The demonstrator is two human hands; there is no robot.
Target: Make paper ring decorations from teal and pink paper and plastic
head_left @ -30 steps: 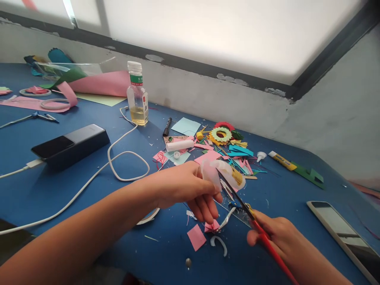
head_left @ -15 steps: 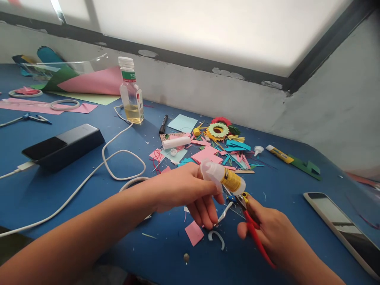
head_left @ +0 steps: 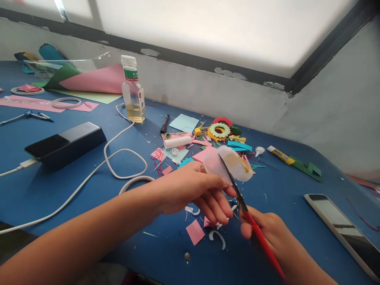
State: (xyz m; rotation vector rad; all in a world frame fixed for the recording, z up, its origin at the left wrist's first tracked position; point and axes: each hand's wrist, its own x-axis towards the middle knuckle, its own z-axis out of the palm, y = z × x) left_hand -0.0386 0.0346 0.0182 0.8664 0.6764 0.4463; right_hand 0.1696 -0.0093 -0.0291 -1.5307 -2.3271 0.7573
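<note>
My left hand (head_left: 204, 190) pinches a cut piece of translucent white plastic bottle (head_left: 230, 158) between thumb and fingers. A yellow label shows on the piece's right side, and its cut wall spreads apart. My right hand (head_left: 271, 227) grips red-handled scissors (head_left: 261, 239) from the right. Their dark blades point up and left across the plastic, close to my left fingertips. Whether the blades are closed is hard to see. Below my hands lie a pink paper square (head_left: 195, 232) and a curled white strip (head_left: 218, 238).
Coloured paper scraps and a pale green paper ring (head_left: 219, 130) lie behind my hands. A drink bottle (head_left: 133, 93), a power bank (head_left: 65, 144) and a white cable (head_left: 89, 194) are leftward. To the right are a phone (head_left: 341, 229) and a glue tube (head_left: 280, 155).
The plastic bottle piece has turned and tilted, showing its inside rather than its label. My right hand's scissors have swung up so the blades lie across it.
</note>
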